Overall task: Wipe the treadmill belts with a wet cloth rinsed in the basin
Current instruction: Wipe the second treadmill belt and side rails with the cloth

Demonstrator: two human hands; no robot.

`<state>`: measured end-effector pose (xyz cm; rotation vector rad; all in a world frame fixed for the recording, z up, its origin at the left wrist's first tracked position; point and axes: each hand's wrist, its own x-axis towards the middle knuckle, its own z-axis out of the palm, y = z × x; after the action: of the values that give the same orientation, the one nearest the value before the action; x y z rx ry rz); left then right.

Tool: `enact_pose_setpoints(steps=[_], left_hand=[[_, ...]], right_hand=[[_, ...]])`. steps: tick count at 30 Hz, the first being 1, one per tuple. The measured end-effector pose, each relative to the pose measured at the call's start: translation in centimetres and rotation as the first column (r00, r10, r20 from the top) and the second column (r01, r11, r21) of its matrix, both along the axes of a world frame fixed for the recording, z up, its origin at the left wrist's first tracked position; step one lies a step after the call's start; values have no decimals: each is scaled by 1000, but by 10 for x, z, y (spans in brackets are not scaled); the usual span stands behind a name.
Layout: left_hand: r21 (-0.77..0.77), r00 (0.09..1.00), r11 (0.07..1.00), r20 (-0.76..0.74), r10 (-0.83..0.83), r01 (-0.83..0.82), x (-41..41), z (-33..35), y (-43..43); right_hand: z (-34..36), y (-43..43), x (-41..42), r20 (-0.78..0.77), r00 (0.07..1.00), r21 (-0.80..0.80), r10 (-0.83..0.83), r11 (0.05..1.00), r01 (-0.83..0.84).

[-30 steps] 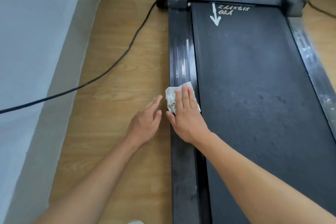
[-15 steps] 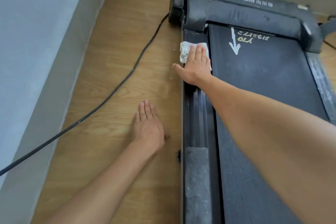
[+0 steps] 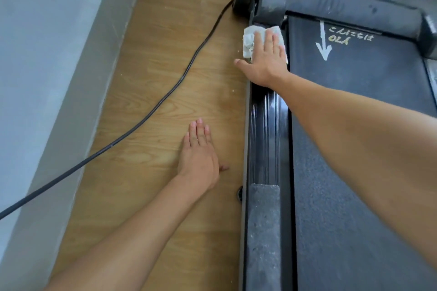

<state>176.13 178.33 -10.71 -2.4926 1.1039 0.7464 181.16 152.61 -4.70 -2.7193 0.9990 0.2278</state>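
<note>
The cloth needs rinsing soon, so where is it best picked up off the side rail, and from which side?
Probably by the bunched corner of the cloth sticking out left of the right hand. The rest lies flat on the side rail under the palm, so that raised fold gives the fingers something to pinch, coming from the floor side.

Floor point(image 3: 165, 73): wood-grain laminate, warm tan, planks running from 6 toward 12 o'clock; a few pale specks lie on it toward 1 o'clock. Wall point(image 3: 35, 30): plain, pale grey-blue, fills the frame from 7 to 11 o'clock. Skirting point(image 3: 99, 59): a darker grey band where the wall meets the floor. Power cable point(image 3: 165, 97): black, lying on the floor, curving from the frame edge at 8 o'clock up toward 12 o'clock. Light: soft, even, no hard shadows; source out of view.
</note>
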Motion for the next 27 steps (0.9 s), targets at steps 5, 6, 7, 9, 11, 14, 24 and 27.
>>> enact_pose_setpoints(steps=[5, 6, 7, 9, 11, 14, 24, 27], left_hand=[[-24, 995, 997, -59, 77, -78, -1, 7, -5], [-41, 993, 995, -82, 82, -86, -1, 9, -3], [-59, 991, 994, -102, 82, -88, 1, 12, -1], [-82, 989, 994, -136, 56, -67, 9, 19, 7], [-105, 983, 993, -178, 40, -60, 16, 29, 18], [-200, 958, 963, -257, 127, -181, -7, 43, 42], [-411, 853, 821, -496, 162, -395, -212, 77, 182], [-452, 834, 801, -541, 104, -393, -256, 85, 226]], right_hand=[[-6, 81, -94, 54, 979, -9, 197, 980, -197], [-6, 98, -115, 67, 975, -1, 210, 978, -211], [-8, 113, -134, 108, 970, 17, 216, 976, -219], [-6, 139, -170, 260, 950, 131, 172, 968, -212], [0, 155, -201, 407, 912, 286, 60, 939, -190], [21, 179, -245, 439, 895, 443, -77, 886, -140], [44, 289, -409, 361, 925, 456, 117, 844, -284], [28, 326, -457, 300, 913, 377, 277, 845, -380]])
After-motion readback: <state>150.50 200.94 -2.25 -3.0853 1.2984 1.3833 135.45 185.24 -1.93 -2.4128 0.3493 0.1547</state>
